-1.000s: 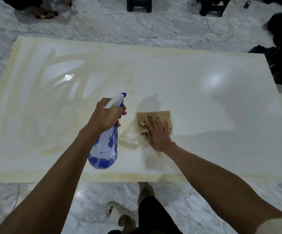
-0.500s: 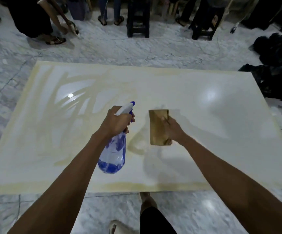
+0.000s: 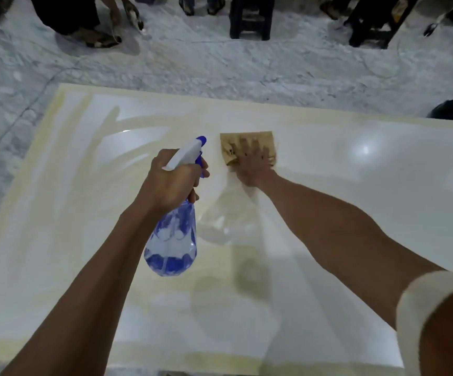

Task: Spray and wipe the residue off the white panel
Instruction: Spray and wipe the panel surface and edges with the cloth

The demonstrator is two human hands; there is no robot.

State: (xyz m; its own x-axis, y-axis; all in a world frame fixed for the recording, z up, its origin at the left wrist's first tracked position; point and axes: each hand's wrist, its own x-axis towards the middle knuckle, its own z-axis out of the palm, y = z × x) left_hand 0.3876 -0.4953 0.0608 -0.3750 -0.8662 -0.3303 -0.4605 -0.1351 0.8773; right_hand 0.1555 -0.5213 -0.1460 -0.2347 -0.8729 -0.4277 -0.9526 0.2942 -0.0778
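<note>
Head view, from largest to smallest.

White panel (image 3: 355, 213): fills most of the frame, flat on the marble floor (image 3: 220, 69). Glossy, stiff, probably heavy and slippery when wet; no need to lift, only to work on the surface. Yellowish residue (image 3: 65, 164) in streaks at the left half and along the near edge; centre right looks cleaner.

Spray bottle (image 3: 172, 240): centre of the frame, held above the panel, not touching it. Clear plastic, blue liquid low in the body, so likely light. Best held at the neck under the white head, as now.

Cloth (image 3: 247, 147): brown, folded, soft, lying flat on the panel just above centre. Likely damp, slides easily under a flat palm; pressing from the top is enough, no pinch needed.

Left hand (image 3: 175, 180): fingers curled around the bottle neck, 1 finger at the blue trigger.

Right hand (image 3: 252, 164): fingers straight and spread, pressing the cloth down; somewhat blurred.

Feet and stool legs (image 3: 249, 20) at the upper edge of the frame.
</note>
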